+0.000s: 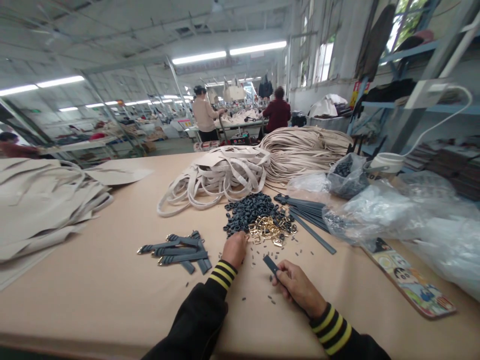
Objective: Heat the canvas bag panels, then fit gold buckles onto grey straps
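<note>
My right hand (pixel 296 285) is closed around a short dark blue strap (pixel 270 264) whose end sticks out toward the far left. My left hand (pixel 235 248) reaches with curled fingers to the edge of a heap of gold metal buckles (pixel 270 229); what its fingertips hold is hidden. Behind the buckles lies a pile of dark blue loops (pixel 249 210). A stack of finished blue straps with buckles (pixel 180 250) lies left of my left hand. Loose long blue straps (pixel 305 212) lie to the right of the piles.
Small dark bits are scattered on the tan table (pixel 112 280). Cream straps (pixel 221 177) and coiled cord (pixel 303 150) lie farther back, beige cut pieces (pixel 41 205) at left, plastic bags (pixel 393 210) and a cartoon-printed board (pixel 408 280) at right. Two people work at a far table.
</note>
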Tool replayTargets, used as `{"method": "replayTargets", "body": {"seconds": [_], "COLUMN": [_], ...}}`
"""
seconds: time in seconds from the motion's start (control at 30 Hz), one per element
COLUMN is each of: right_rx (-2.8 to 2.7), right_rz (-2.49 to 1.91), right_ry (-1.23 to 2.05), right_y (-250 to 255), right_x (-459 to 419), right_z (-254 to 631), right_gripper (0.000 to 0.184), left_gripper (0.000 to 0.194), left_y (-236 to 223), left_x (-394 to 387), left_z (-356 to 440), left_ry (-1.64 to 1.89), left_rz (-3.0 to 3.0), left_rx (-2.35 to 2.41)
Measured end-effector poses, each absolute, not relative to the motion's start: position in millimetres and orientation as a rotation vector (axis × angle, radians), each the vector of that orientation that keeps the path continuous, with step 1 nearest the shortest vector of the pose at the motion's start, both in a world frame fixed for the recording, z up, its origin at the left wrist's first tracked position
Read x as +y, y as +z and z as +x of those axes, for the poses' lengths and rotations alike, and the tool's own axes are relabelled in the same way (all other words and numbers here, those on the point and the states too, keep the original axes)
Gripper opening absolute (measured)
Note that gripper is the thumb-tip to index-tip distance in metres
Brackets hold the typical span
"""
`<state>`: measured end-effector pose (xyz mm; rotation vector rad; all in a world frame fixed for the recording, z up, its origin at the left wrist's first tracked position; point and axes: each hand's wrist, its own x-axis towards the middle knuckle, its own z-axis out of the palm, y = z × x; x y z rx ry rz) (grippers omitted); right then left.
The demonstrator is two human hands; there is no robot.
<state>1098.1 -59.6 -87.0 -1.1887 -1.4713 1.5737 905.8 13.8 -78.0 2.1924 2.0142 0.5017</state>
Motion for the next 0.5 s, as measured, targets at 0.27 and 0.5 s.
{"method": "replayTargets", "body": {"seconds": [0.27, 0.5], "right_rx": [-1.381, -1.400], "right_rz": [-1.123, -1.127], "right_ry": [1.523, 1.503], "right_y": [-95, -93], "right_x": [-56, -57], "right_z": [1098, 1097], "right_gripper": [0.021, 0.029], "left_gripper": [0.023, 0.030], "left_y": [-66, -65], "left_x": [-51, -71], "left_z": [935, 955], "left_ry": [0.930, 0.848], "left_rz": [1.252, 1.000], "left_rx": [1.278, 1.153]}}
